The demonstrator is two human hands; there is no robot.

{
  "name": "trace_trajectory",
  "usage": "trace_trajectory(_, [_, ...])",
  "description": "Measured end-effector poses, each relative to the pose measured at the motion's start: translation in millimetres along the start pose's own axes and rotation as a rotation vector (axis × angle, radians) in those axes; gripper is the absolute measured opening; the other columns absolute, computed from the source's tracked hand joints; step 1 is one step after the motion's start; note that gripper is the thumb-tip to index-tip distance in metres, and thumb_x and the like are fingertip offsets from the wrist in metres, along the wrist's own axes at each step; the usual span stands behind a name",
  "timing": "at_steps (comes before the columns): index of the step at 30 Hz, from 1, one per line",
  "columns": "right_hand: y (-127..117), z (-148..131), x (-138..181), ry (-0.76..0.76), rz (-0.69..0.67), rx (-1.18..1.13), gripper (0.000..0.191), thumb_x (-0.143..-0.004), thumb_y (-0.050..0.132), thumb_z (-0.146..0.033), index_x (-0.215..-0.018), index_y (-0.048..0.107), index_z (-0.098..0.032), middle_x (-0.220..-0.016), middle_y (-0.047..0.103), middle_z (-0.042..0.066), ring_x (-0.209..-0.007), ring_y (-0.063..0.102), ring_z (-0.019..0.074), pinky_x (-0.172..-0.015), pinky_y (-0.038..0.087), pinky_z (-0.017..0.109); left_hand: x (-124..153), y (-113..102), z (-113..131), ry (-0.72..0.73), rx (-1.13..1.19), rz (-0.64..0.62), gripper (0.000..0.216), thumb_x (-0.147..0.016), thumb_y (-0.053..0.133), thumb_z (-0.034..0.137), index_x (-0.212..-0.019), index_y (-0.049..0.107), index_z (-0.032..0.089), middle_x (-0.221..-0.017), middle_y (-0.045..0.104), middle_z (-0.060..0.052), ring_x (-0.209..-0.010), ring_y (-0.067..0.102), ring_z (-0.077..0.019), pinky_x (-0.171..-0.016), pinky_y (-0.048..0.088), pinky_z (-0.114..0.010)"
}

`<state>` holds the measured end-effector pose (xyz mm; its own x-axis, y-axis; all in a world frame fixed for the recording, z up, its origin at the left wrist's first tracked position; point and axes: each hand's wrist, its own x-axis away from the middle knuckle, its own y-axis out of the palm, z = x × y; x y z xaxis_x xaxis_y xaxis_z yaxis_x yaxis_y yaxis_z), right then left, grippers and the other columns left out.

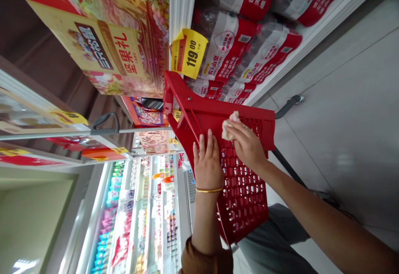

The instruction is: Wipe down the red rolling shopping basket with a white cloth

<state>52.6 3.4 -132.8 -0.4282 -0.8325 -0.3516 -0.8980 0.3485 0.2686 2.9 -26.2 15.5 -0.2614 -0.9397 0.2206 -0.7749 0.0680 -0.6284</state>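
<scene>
The view is turned sideways, with the floor at the right. A red plastic shopping cart with a perforated basket fills the middle. My left hand, with a gold bracelet at the wrist, lies on the cart near its rim, fingers stretched out and holding nothing. In my right hand is a crumpled whitish cloth, pinched between the fingers against the cart's side panel. The palm of that hand is hidden.
Shrink-wrapped water bottles fill a low shelf beside the cart, under a yellow price tag. A nut gift box stands above. Lit shelves hold packages. Grey trouser legs show behind the cart. Its caster rests on the tiled floor.
</scene>
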Motion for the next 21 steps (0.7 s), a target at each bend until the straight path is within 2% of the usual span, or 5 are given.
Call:
trace_trajectory(3, [10.3,3.7,-18.5,-0.010,-0.108,-0.015,0.055,-0.087,0.033,-0.001,-0.139,0.042,-0.018,-0.148,0.038,0.009,-0.139,0.030,0.0222,-0.113,0.033,0.048,-4.2,4.3,-4.0,-0.003,0.064,0.035,0.064,-0.080,0.034,-0.002,-0.143,0.032,0.010,-0.154,0.022,-0.012,-0.144,0.007,-0.0253,-0.116,0.022,-0.051])
trace_trajectory(6, [15.5,0.7,-21.9,-0.010,-0.203,0.017,0.056,-0.087,0.033,0.000,-0.140,0.042,-0.016,-0.148,0.037,0.010,-0.140,0.027,0.0247,-0.114,0.030,0.051,-5.3,10.7,-5.8,0.010,0.146,0.074,0.067,-0.077,0.031,-0.006,-0.143,0.029,0.007,-0.154,0.021,-0.015,-0.143,-0.002,-0.0242,-0.116,0.023,-0.050])
trace_trajectory(13, [7.0,-14.2,-9.6,-0.041,-0.305,0.095,0.046,-0.088,0.038,-0.004,-0.132,0.051,-0.012,-0.142,0.045,0.013,-0.131,0.043,0.0258,-0.107,0.042,0.046,-3.4,18.0,-7.0,0.034,0.218,0.095,0.068,-0.078,0.027,-0.008,-0.144,0.027,0.007,-0.152,0.026,-0.018,-0.143,-0.008,-0.0244,-0.115,0.022,-0.055])
trace_trajectory(18, [2.8,-16.5,-3.3,-0.116,-0.284,0.071,0.040,-0.087,0.043,-0.005,-0.122,0.060,-0.014,-0.133,0.055,0.012,-0.126,0.049,0.0253,-0.104,0.045,0.045,-2.3,17.1,-10.5,0.076,0.263,0.105,0.068,-0.080,0.028,-0.006,-0.145,0.023,0.009,-0.153,0.024,-0.018,-0.143,-0.008,-0.0250,-0.114,0.022,-0.056])
trace_trajectory(21, [-0.2,-20.5,1.5,-0.183,-0.244,0.060,0.038,-0.084,0.043,-0.003,-0.112,0.066,-0.013,-0.123,0.064,0.012,-0.116,0.058,0.0238,-0.099,0.048,0.042,-1.2,16.1,-13.3,0.111,0.287,0.107,0.066,-0.081,0.030,-0.005,-0.146,0.022,0.010,-0.153,0.023,-0.019,-0.143,-0.006,-0.0260,-0.113,0.022,-0.058])
